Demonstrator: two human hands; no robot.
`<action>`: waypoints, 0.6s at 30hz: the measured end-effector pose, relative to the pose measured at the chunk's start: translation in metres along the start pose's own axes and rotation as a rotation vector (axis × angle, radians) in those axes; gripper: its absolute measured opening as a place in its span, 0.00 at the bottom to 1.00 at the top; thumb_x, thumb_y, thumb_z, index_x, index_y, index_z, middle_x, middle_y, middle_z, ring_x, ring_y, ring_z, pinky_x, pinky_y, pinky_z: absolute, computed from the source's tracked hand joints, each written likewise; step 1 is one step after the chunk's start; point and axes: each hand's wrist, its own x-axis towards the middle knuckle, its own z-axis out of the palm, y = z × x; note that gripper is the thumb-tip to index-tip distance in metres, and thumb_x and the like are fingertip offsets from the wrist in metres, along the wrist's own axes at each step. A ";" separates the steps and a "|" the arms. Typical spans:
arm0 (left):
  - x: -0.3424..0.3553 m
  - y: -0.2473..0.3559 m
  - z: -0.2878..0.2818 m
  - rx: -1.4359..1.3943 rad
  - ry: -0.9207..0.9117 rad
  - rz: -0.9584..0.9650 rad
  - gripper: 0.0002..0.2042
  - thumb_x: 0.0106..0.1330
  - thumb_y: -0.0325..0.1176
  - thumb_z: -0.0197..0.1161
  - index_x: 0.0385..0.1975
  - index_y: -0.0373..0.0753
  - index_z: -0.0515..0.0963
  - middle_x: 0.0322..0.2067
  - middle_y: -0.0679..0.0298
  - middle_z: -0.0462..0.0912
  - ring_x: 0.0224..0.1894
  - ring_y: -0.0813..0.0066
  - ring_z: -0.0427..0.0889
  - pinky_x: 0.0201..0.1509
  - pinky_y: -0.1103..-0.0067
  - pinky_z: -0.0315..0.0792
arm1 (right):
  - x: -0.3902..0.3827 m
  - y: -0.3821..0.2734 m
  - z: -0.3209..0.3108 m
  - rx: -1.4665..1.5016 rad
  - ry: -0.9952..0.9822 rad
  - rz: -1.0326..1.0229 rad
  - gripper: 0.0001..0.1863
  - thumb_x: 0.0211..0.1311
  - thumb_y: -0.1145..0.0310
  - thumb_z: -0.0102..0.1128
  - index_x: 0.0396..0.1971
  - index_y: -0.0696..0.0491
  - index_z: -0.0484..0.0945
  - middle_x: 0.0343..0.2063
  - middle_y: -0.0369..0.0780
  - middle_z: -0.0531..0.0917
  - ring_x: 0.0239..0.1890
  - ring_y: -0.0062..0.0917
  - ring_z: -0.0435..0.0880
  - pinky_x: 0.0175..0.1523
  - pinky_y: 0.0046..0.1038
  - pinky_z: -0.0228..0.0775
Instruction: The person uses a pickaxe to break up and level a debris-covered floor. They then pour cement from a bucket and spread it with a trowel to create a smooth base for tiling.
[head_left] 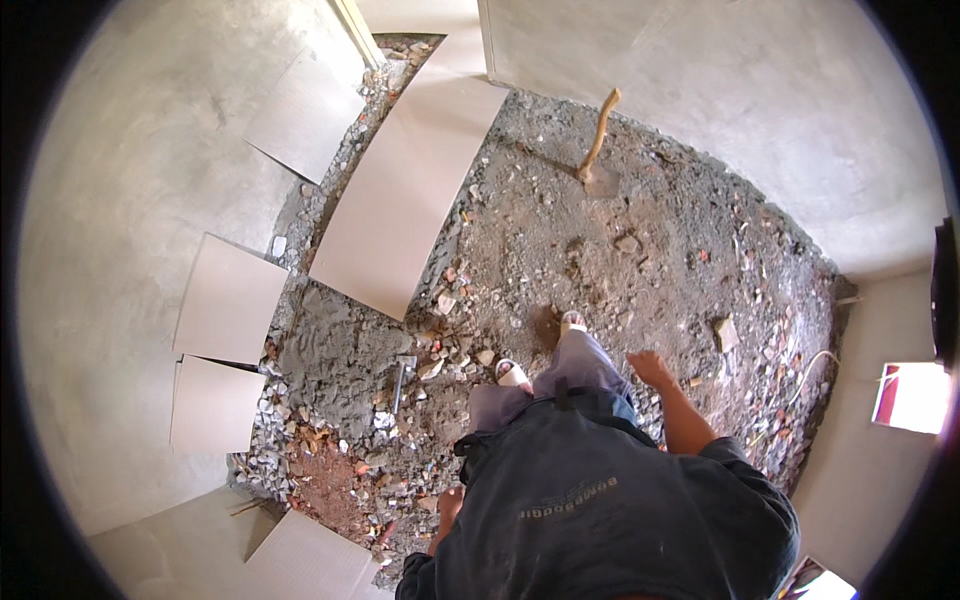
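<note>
My right hand (pixel 652 370) hangs beside my right leg above the rubble, its fingers loosely apart and nothing in them. Low on my other side, my left hand (pixel 450 500) is partly hidden by my dark shirt, and its fingers cannot be made out. A hammer (pixel 402 382) with a grey head lies on the ground ahead of that hand. Farther off, a digging tool (pixel 598 140) with a curved wooden handle and a flat blade stands in the dirt. Both hands are apart from these tools.
Rough dirt (pixel 540 230) with stones covers the floor. A long pale board (pixel 410 190) lies across it, ahead and left. Several smaller boards, one of them a square board (pixel 232 295), lean along the left wall (pixel 100 260). A loose rock (pixel 726 334) and a thin cable (pixel 812 368) lie at right.
</note>
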 end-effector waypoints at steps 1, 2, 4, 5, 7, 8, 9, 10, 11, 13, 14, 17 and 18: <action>-0.001 -0.008 -0.005 0.002 0.018 0.013 0.12 0.61 0.38 0.55 0.35 0.36 0.78 0.24 0.54 0.80 0.25 0.57 0.80 0.30 0.65 0.72 | -0.011 -0.001 0.007 -0.144 -0.065 -0.042 0.08 0.53 0.64 0.58 0.31 0.51 0.76 0.25 0.45 0.81 0.33 0.41 0.82 0.37 0.41 0.73; 0.000 -0.014 -0.010 0.007 0.041 0.027 0.12 0.61 0.38 0.55 0.35 0.36 0.78 0.25 0.54 0.80 0.24 0.58 0.80 0.30 0.65 0.72 | -0.025 -0.001 0.016 -0.129 -0.074 -0.059 0.09 0.53 0.64 0.58 0.32 0.51 0.76 0.25 0.45 0.81 0.34 0.41 0.82 0.37 0.41 0.74; 0.018 -0.017 -0.021 -0.059 0.085 0.040 0.11 0.61 0.37 0.56 0.34 0.36 0.78 0.25 0.54 0.80 0.24 0.61 0.80 0.30 0.67 0.73 | -0.046 0.005 0.035 -0.214 -0.193 -0.041 0.10 0.52 0.64 0.59 0.34 0.51 0.76 0.25 0.45 0.81 0.35 0.41 0.82 0.36 0.41 0.74; 0.029 -0.014 -0.026 0.025 0.150 0.077 0.11 0.60 0.36 0.56 0.34 0.35 0.77 0.25 0.54 0.80 0.24 0.62 0.80 0.30 0.67 0.74 | -0.055 0.010 0.044 -0.162 -0.156 -0.050 0.11 0.51 0.64 0.60 0.34 0.51 0.76 0.25 0.45 0.81 0.34 0.41 0.82 0.37 0.41 0.74; 0.053 0.004 -0.033 -0.219 0.227 -0.071 0.11 0.60 0.36 0.56 0.36 0.34 0.76 0.30 0.53 0.80 0.25 0.60 0.81 0.33 0.68 0.74 | -0.067 0.023 0.057 -0.179 -0.193 -0.038 0.12 0.49 0.63 0.61 0.34 0.51 0.76 0.25 0.45 0.81 0.34 0.41 0.83 0.37 0.41 0.74; 0.071 0.019 -0.038 -0.788 0.128 -0.462 0.12 0.61 0.36 0.57 0.37 0.35 0.76 0.32 0.53 0.80 0.27 0.57 0.81 0.36 0.66 0.74 | -0.070 0.031 0.059 -0.163 -0.165 -0.037 0.13 0.48 0.63 0.62 0.35 0.51 0.76 0.26 0.44 0.82 0.34 0.41 0.83 0.37 0.41 0.74; 0.077 0.036 -0.047 -0.696 0.151 -0.251 0.12 0.61 0.37 0.56 0.37 0.35 0.76 0.33 0.52 0.81 0.28 0.53 0.81 0.37 0.65 0.73 | -0.071 0.039 0.060 -0.204 -0.197 -0.015 0.14 0.47 0.64 0.63 0.35 0.51 0.76 0.26 0.44 0.82 0.34 0.41 0.83 0.37 0.41 0.74; 0.083 0.055 -0.059 -0.606 0.145 -0.117 0.12 0.61 0.38 0.56 0.37 0.36 0.77 0.33 0.51 0.81 0.30 0.49 0.80 0.39 0.64 0.72 | -0.072 0.047 0.057 -0.281 -0.265 0.008 0.16 0.46 0.64 0.64 0.36 0.50 0.75 0.26 0.44 0.82 0.35 0.40 0.83 0.36 0.41 0.74; 0.091 0.081 -0.069 -0.481 0.183 0.072 0.13 0.62 0.39 0.56 0.36 0.36 0.77 0.31 0.50 0.80 0.32 0.48 0.80 0.39 0.65 0.71 | -0.072 0.054 0.054 -0.216 -0.199 0.068 0.16 0.44 0.64 0.66 0.36 0.50 0.76 0.29 0.42 0.82 0.34 0.38 0.83 0.36 0.40 0.74; 0.096 0.138 -0.093 -0.313 0.073 0.171 0.15 0.63 0.42 0.54 0.33 0.35 0.77 0.30 0.49 0.80 0.35 0.48 0.79 0.40 0.66 0.71 | -0.074 0.067 0.043 -0.186 -0.027 0.045 0.16 0.49 0.64 0.62 0.39 0.51 0.76 0.29 0.44 0.83 0.35 0.38 0.83 0.39 0.38 0.75; 0.098 0.168 -0.104 -0.296 -0.055 0.109 0.16 0.63 0.43 0.54 0.31 0.34 0.77 0.30 0.49 0.80 0.37 0.49 0.78 0.41 0.66 0.71 | -0.077 0.073 0.039 -0.220 -0.033 0.064 0.16 0.51 0.64 0.60 0.41 0.51 0.77 0.30 0.44 0.83 0.36 0.38 0.83 0.41 0.37 0.75; 0.094 0.263 -0.131 -0.270 -0.113 0.302 0.18 0.64 0.45 0.54 0.30 0.33 0.78 0.36 0.51 0.80 0.41 0.52 0.77 0.46 0.68 0.70 | -0.089 0.091 0.035 0.463 0.096 0.413 0.18 0.50 0.63 0.61 0.42 0.53 0.77 0.28 0.47 0.82 0.35 0.38 0.82 0.40 0.38 0.74; 0.087 0.291 -0.139 -0.284 -0.060 0.413 0.17 0.64 0.45 0.55 0.31 0.34 0.79 0.38 0.51 0.80 0.42 0.53 0.78 0.47 0.69 0.70 | -0.094 0.098 0.039 0.811 0.110 0.615 0.17 0.50 0.63 0.61 0.40 0.52 0.77 0.27 0.47 0.82 0.34 0.38 0.82 0.39 0.39 0.74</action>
